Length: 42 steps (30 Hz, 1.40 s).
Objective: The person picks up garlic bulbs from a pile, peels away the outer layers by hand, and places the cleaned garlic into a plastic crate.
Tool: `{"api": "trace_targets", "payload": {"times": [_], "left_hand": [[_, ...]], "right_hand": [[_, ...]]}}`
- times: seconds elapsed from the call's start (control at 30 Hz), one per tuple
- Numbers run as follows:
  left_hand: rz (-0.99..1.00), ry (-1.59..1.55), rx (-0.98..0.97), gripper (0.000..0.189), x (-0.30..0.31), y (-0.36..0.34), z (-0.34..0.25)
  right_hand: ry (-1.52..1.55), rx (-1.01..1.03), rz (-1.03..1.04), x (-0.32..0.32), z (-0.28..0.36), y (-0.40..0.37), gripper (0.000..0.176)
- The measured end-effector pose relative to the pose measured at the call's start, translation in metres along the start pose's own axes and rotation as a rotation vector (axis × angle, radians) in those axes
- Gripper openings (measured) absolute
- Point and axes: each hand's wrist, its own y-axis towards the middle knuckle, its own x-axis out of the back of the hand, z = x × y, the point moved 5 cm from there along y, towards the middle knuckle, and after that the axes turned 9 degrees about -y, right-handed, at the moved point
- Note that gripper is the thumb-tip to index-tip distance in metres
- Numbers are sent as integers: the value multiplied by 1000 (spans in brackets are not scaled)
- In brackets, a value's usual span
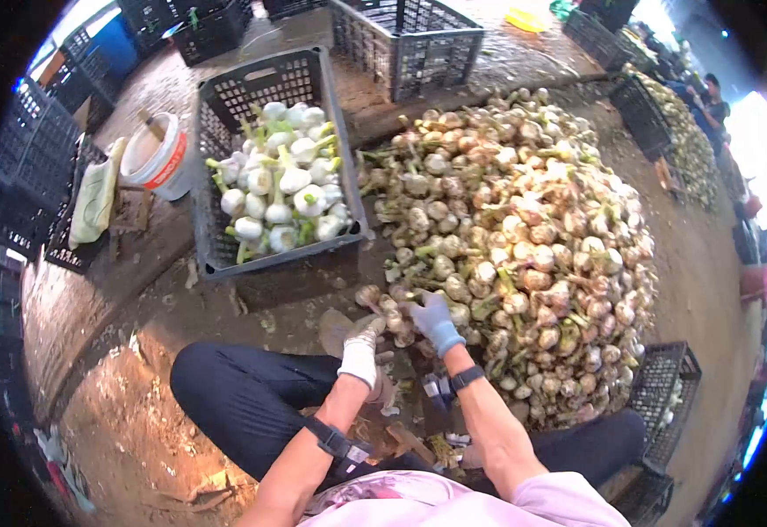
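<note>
My left hand (364, 341), in a whitish glove, is low between my knees with its fingers curled in. What it grips is hard to make out; garlic bulbs (392, 314) lie right against its fingertips. Beside it, my right hand (437, 322) wears a blue-grey glove. Its fingers close round a garlic bulb at the near left edge of a large heap of garlic (532, 237). The heaped bulbs are brownish and soiled, some with short stems. Cleaner white garlic bulbs (282, 180) fill part of a black plastic crate (269, 259) ahead of my left hand.
A white bucket (157, 158) with a handle sticking out stands left of the crate, near a pale green wrapped bundle (95, 202). Another black crate (410, 57) sits behind, and one (664, 400) at right. A person (711, 110) is far right. Debris litters the dirt floor (137, 413).
</note>
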Motion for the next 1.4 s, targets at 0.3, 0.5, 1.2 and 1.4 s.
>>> {"api": "trace_targets", "payload": {"times": [0.3,0.5,1.2,1.4], "left_hand": [[725,137,-257,53,-83,-107,-19],[658,120,-228,45,-90,-135,1],[404,205,259,45,-102,-135,65],[429,381,222,58,-104,-137,61]], "right_hand": [[1208,-265,1,107,49,-136,19],[1051,-145,-69,119,35,-170,18],[303,111,-548,127,-29,-203,22],[1233,-186,-34,125,-26,-214,36]]}}
